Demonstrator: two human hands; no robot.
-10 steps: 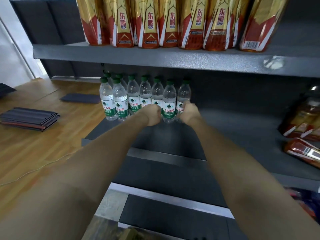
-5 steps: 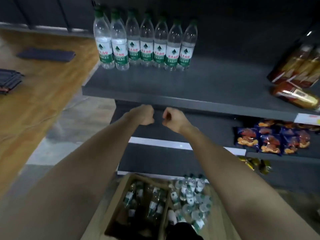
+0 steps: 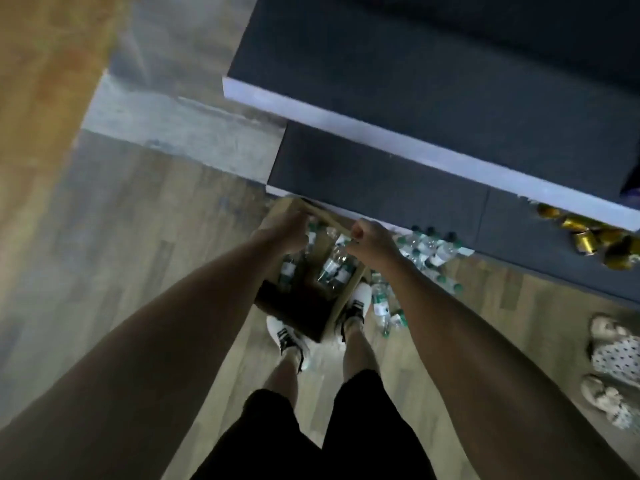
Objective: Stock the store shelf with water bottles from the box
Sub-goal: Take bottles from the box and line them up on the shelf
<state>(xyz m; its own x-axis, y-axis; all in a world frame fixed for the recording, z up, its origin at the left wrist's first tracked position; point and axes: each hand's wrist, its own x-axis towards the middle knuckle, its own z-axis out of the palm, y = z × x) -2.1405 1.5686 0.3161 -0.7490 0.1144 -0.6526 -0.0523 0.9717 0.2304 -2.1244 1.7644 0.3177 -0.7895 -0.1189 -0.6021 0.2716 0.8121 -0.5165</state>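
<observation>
- Half a second ago the hands were up by the shelf edge. Now both have dropped down over the box point(image 3: 313, 308) on the floor.
- That means the last bottles are placed, and I think the next grab is about to start.
- The left hand point(image 3: 285, 233) is curled, fingers bent in. It looks empty, but the picture is blurry, so I cannot tell for sure.
- The right hand point(image 3: 372, 239) is a loose fist. I cannot tell if it holds anything.
- The bottles point(image 3: 334, 266) lie right under the hands, inside the box. More bottles point(image 3: 427, 249) lie loose on the floor just right of the right hand.
- The box is brown card, open on top, with soft bent flaps. It sits between two white shoes point(image 3: 287, 336).
- The bottles are clear, thin plastic with green caps and white and green labels. They lie tipped over in a jumble.
- The shelf point(image 3: 415, 95) is flat, dark and dull, with a pale front edge. It is above and beyond the hands.
- The floor point(image 3: 138, 237) is smooth wood planks.
</observation>
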